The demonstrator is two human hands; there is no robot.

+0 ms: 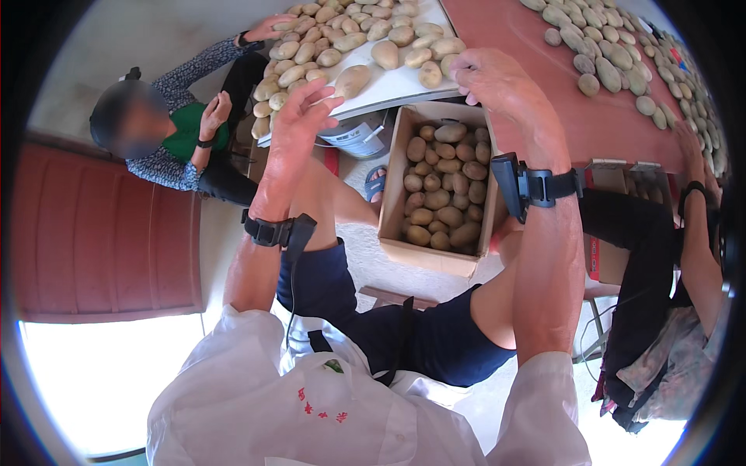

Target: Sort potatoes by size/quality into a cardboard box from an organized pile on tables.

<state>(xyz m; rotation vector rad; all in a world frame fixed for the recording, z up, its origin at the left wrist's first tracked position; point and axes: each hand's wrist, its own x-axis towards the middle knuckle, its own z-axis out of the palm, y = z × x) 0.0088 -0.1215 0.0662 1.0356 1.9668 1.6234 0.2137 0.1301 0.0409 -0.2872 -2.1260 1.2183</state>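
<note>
Many potatoes (349,42) lie heaped on a white tabletop (402,84) in front of me. My left hand (306,110) is raised at the table's near left edge, fingers apart, with nothing seen in it; a large potato (352,81) lies just beyond its fingertips. Over the right end of the white top, my right hand (486,76) has its fingers curled down beside a few potatoes (430,74); whether it grips one is hidden. Between my knees, below the table edge, stands an open cardboard box (431,256) partly filled with potatoes (437,199).
A red tabletop (548,116) with more potatoes (609,76) adjoins on the right. A white bucket (358,140) stands left of the box. One person (192,125) sits at the left, another (693,233) at the right, with a box (612,259) near them.
</note>
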